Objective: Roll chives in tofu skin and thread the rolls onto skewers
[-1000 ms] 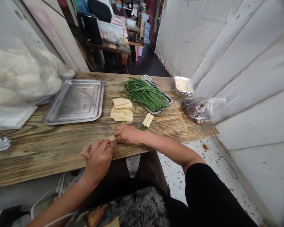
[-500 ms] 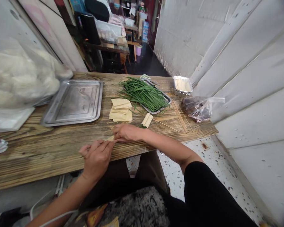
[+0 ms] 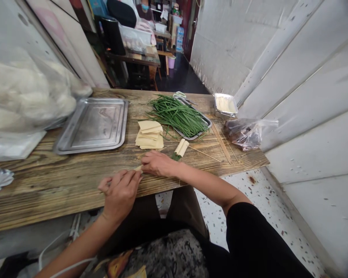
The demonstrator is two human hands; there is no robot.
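Note:
My left hand and my right hand meet near the table's front edge, fingers closed on a pale tofu sheet. Only a sliver of that sheet shows between them; the fingers hide the rest, and I cannot see what is inside. Just beyond my hands lies a stack of square tofu sheets. Right of the stack, two rolled tofu sheets with green ends sit side by side on a thin wooden skewer. Green chives are heaped on a small metal tray.
A large metal tray lies at left beside a bulging plastic bag. Loose skewers, a plastic bag with dark contents and a foil container are at right. Scissors lie behind the chives. A person is in the background.
The whole view has shifted slightly, moving the scene a little to the right. My hands keep nearly the same grip on the tofu sheet.

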